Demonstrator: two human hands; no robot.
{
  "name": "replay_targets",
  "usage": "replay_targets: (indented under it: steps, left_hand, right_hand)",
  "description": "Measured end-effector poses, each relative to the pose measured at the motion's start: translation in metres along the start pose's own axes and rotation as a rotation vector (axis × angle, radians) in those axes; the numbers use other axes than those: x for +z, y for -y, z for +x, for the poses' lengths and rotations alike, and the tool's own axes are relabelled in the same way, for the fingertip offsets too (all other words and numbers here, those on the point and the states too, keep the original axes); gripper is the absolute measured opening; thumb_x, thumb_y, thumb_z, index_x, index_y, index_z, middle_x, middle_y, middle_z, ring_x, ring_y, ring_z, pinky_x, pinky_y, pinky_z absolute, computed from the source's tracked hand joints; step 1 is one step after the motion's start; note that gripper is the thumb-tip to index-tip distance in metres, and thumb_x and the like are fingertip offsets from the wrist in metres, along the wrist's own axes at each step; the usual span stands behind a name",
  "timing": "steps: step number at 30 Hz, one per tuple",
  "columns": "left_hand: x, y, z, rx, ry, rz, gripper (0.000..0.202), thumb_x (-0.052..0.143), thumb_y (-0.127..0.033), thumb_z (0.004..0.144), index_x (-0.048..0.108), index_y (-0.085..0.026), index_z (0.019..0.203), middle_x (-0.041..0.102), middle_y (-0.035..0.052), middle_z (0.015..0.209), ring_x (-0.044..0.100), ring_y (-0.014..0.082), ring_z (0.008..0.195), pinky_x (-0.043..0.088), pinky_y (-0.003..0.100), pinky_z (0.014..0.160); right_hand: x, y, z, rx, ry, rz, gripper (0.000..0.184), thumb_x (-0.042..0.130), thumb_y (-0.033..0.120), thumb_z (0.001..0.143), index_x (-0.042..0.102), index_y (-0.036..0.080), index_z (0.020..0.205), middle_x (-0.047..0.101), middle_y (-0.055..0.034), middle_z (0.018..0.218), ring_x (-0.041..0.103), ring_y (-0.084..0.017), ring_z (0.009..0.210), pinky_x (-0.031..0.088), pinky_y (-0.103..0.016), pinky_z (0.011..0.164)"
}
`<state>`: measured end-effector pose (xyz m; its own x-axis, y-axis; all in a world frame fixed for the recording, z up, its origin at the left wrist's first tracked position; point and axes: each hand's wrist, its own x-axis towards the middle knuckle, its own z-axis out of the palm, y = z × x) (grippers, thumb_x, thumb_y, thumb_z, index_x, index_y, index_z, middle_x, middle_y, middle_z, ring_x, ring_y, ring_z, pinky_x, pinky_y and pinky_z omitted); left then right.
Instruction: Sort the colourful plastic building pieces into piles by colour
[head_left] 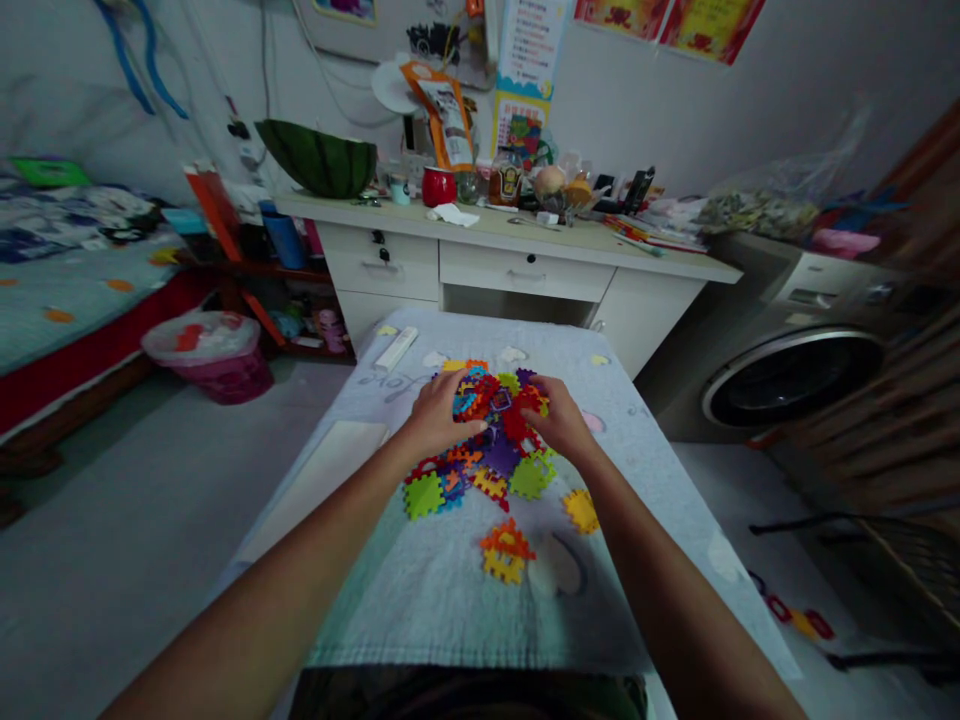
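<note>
Colourful toothed pieces (501, 456) heaped between left fingers (451, 382) and right fingers (553, 386), both part-spread; grip unclear.

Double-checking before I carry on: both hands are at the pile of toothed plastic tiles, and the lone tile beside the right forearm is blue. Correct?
Not quite: the lone tile beside the right forearm is yellow, not blue, as the head view shows. The left hand and right hand are indeed at the pile of toothed plastic tiles.

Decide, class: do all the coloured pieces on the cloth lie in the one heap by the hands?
No: a yellow piece and an orange-and-yellow cluster lie on the cloth, apart from the heap.
</note>
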<state>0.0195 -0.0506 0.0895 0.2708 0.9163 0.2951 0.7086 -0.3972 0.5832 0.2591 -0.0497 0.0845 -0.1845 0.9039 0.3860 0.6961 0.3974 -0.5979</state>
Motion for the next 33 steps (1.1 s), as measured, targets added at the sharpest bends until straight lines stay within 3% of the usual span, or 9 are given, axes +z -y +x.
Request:
replay_targets:
  steps: [3, 7, 11, 14, 17, 20, 24, 30, 33]
  left_hand:
    - [-0.003, 0.000, -0.041, 0.000, 0.118, 0.091, 0.099, 0.073, -0.058, 0.064, 0.028, -0.028, 0.147, 0.026, 0.0130, 0.155, 0.023, 0.0383, 0.143, 0.025, 0.055, 0.113]
    - [0.000, -0.006, -0.100, -0.037, 0.323, 0.186, 0.124, 0.080, -0.065, 0.046, 0.022, -0.035, 0.151, 0.004, 0.0113, 0.162, 0.001, 0.0478, 0.145, 0.016, 0.065, 0.111]
    - [0.014, -0.015, -0.128, -0.117, 0.486, 0.260, 0.135, 0.083, -0.064, 0.039, 0.016, -0.034, 0.152, 0.002, 0.0143, 0.162, -0.005, 0.0484, 0.144, 0.009, 0.070, 0.109]
    - [0.025, -0.021, -0.127, -0.110, 0.442, 0.295, 0.131, 0.080, -0.065, 0.044, 0.015, -0.032, 0.153, 0.005, 0.0161, 0.162, -0.001, 0.0462, 0.146, 0.007, 0.069, 0.110]
    - [0.032, -0.024, -0.119, -0.041, 0.386, 0.286, 0.126, 0.080, -0.063, 0.049, 0.016, -0.032, 0.153, 0.010, 0.0163, 0.161, 0.008, 0.0441, 0.146, 0.012, 0.066, 0.110]
    - [0.034, -0.022, -0.110, 0.041, 0.346, 0.279, 0.120, 0.079, -0.063, 0.052, 0.020, -0.031, 0.152, 0.015, 0.0168, 0.160, 0.019, 0.0422, 0.143, 0.021, 0.063, 0.109]
    - [0.032, -0.014, -0.102, 0.190, 0.353, 0.238, 0.107, 0.078, -0.064, 0.055, 0.033, -0.032, 0.147, 0.024, 0.0148, 0.157, 0.031, 0.0383, 0.138, 0.034, 0.055, 0.106]
    - [0.032, -0.004, -0.089, 0.308, 0.296, 0.227, 0.065, 0.066, -0.039, 0.080, 0.044, -0.025, 0.140, 0.037, 0.0142, 0.149, 0.042, 0.0312, 0.133, 0.039, 0.046, 0.107]
    - [0.035, -0.004, -0.080, 0.288, 0.264, 0.209, 0.058, 0.064, -0.033, 0.081, 0.048, -0.023, 0.136, 0.038, 0.0138, 0.149, 0.046, 0.0307, 0.130, 0.043, 0.044, 0.105]
  right_hand:
    - [-0.012, -0.004, -0.038, -0.074, 0.093, -0.115, 0.060, 0.067, 0.025, 0.075, 0.049, 0.021, 0.131, 0.049, -0.0149, 0.132, 0.046, -0.029, 0.125, 0.038, -0.049, 0.105]
    - [-0.024, -0.006, -0.090, 0.022, 0.269, -0.303, 0.083, 0.075, 0.044, 0.070, 0.041, 0.020, 0.141, 0.041, -0.0181, 0.142, 0.041, -0.035, 0.128, 0.037, -0.052, 0.104]
    - [-0.022, 0.000, -0.116, 0.120, 0.363, -0.422, 0.095, 0.072, 0.061, 0.068, 0.037, 0.020, 0.146, 0.042, -0.0193, 0.141, 0.045, -0.037, 0.120, 0.040, -0.053, 0.099]
    - [-0.010, 0.010, -0.115, 0.134, 0.347, -0.426, 0.087, 0.066, 0.062, 0.073, 0.039, 0.020, 0.145, 0.046, -0.0192, 0.137, 0.046, -0.036, 0.118, 0.041, -0.051, 0.097]
    - [0.005, 0.018, -0.108, 0.097, 0.318, -0.349, 0.079, 0.064, 0.052, 0.079, 0.038, 0.019, 0.145, 0.047, -0.0164, 0.135, 0.047, -0.030, 0.118, 0.042, -0.044, 0.100]
    - [0.015, 0.021, -0.104, 0.052, 0.301, -0.292, 0.074, 0.066, 0.043, 0.078, 0.039, 0.021, 0.144, 0.049, -0.0136, 0.134, 0.047, -0.028, 0.117, 0.043, -0.042, 0.099]
    - [0.017, 0.017, -0.101, 0.025, 0.283, -0.238, 0.067, 0.067, 0.042, 0.077, 0.047, 0.021, 0.137, 0.052, -0.0138, 0.129, 0.049, -0.028, 0.115, 0.044, -0.043, 0.097]
    - [0.011, 0.014, -0.089, 0.075, 0.318, 0.001, 0.061, 0.066, 0.044, 0.078, 0.052, 0.015, 0.130, 0.057, -0.0135, 0.118, 0.057, -0.025, 0.104, 0.046, -0.041, 0.092]
    - [0.015, 0.013, -0.083, 0.145, 0.288, 0.098, 0.061, 0.068, 0.046, 0.076, 0.053, 0.016, 0.128, 0.059, -0.0126, 0.116, 0.057, -0.025, 0.102, 0.046, -0.041, 0.090]
